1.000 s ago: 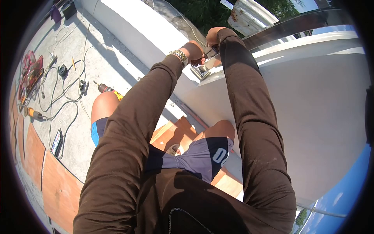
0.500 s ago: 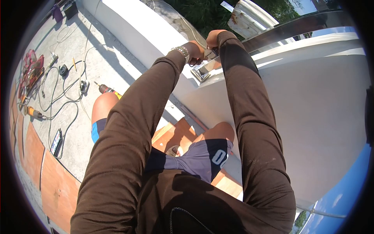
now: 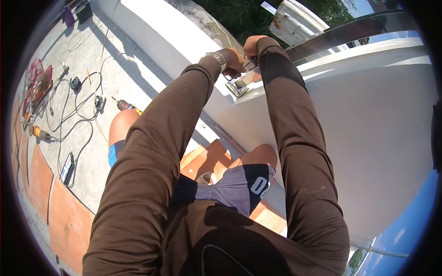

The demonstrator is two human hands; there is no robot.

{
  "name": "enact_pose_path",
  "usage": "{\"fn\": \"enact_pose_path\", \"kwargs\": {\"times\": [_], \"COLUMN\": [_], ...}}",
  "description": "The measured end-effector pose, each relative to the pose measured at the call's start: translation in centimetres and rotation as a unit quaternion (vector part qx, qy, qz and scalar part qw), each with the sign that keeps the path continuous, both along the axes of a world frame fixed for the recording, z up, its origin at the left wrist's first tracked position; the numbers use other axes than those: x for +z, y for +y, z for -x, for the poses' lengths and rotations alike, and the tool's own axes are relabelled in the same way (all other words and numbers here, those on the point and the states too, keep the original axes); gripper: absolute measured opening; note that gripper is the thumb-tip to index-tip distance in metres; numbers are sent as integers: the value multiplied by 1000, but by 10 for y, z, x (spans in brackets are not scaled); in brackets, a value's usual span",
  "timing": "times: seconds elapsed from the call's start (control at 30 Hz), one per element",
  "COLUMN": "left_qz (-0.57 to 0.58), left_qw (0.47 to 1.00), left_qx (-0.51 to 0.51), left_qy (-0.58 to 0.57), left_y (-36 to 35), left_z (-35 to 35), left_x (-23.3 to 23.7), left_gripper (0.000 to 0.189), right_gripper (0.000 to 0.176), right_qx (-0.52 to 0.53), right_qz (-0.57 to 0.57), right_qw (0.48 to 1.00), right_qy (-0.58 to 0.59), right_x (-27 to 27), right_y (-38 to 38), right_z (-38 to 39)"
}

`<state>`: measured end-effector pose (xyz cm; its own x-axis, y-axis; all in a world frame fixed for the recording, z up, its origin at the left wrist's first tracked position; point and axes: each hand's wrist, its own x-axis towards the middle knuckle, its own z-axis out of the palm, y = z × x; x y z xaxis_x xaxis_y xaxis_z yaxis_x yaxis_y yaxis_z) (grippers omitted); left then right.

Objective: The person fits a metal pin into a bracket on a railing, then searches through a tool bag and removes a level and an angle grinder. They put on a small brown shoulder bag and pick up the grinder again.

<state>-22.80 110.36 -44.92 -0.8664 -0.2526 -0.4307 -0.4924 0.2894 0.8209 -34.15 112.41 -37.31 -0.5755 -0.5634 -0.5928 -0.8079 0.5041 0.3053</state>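
Note:
My left hand (image 3: 234, 60), with a metal-link watch (image 3: 218, 58) at its wrist, is curled closed at the end of a shiny metal rail piece above the white parapet (image 3: 170, 39). Close by on its right, my right hand (image 3: 255, 44) is also closed, its fingers mostly hidden behind its own wrist and sleeve. A small greyish metal piece (image 3: 250, 63) shows between the two hands; what each one grips cannot be made out. Just below them a metal bracket (image 3: 237, 89) sits on the parapet's corner. From there a long dark, shiny rail (image 3: 340, 39) runs off to the right.
A drill (image 3: 125, 105) lies by my left knee. Cables, a power plug adapter (image 3: 99, 102), an orange-bodied power tool (image 3: 40, 133) and a red bag (image 3: 39, 80) are on the concrete floor at left. Plywood sheets (image 3: 69, 221) lie nearer. Rusty corrugated metal (image 3: 294, 23) stands beyond the wall.
My left hand has turned slightly at the wrist and shifted a little, its fingers still curled. My right hand stays almost in the same place.

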Motion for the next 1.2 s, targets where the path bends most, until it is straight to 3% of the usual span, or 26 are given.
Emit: {"fn": "enact_pose_path", "kwargs": {"times": [0.13, 0.27, 0.33, 0.4, 0.47, 0.5, 0.53, 0.57, 0.6, 0.67, 0.73, 0.8, 0.93, 1.0, 1.2], "left_qz": [43, 221, 155, 103, 120, 86, 52, 38, 27, 17, -45, -41, 0, -15, -95], "left_qw": [999, 972, 985, 991, 986, 984, 979, 978, 975, 966, 954, 945, 938, 937, 922], "left_qx": [6, 11, 33, 63, 73, 102, 132, 158, 186, 240, 281, 317, 336, 338, 363], "left_qy": [9, 76, 69, 60, 92, 120, 147, 133, 120, 95, 97, 74, 86, 84, 96], "left_y": [5, 15, 13, 13, 9, 4, 0, -2, -4, 1, 6, 13, 22, 28, 42], "left_z": [-6, -18, -17, -30, -54, -77, -103, -126, -148, -187, -217, -236, -257, -268, -279], "left_x": [10, 23, 12, 8, -4, -7, -10, -16, -21, -26, -44, -68, -47, -45, -33], "left_gripper": [32, 37, 34, 30, 27, 26, 26, 24, 22, 19, 17, 16, 16, 14, 9], "right_gripper": [30, 31, 28, 27, 29, 24, 24, 29, 28, 23, 22, 22, 25, 27, 23], "right_qx": [8, 7, 59, 10, 107, 144, 77, 39, -63, -228, -271, -263, -225, -174, -178], "right_qz": [-2, -5, 31, 141, 331, 485, 565, 565, 622, 550, 489, 431, 436, 372, 297], "right_qw": [1000, 1000, 996, 990, 931, 859, 821, 824, 758, 763, 788, 846, 865, 909, 936], "right_qy": [-3, 2, 54, 17, 114, 82, -36, -23, -185, -251, -257, -170, -106, -71, -60], "right_x": [-1, 3, 3, -10, -23, -9, 7, -12, -53, -132, -255, -329, -393, -404, -434], "right_y": [0, 3, 8, 10, 20, 30, 56, 76, 89, 114, 141, 159, 150, 139, 123], "right_z": [0, -6, -11, 2, 5, -33, -76, -99, -103, -126, -129, -134, -136, -133, -135]}}
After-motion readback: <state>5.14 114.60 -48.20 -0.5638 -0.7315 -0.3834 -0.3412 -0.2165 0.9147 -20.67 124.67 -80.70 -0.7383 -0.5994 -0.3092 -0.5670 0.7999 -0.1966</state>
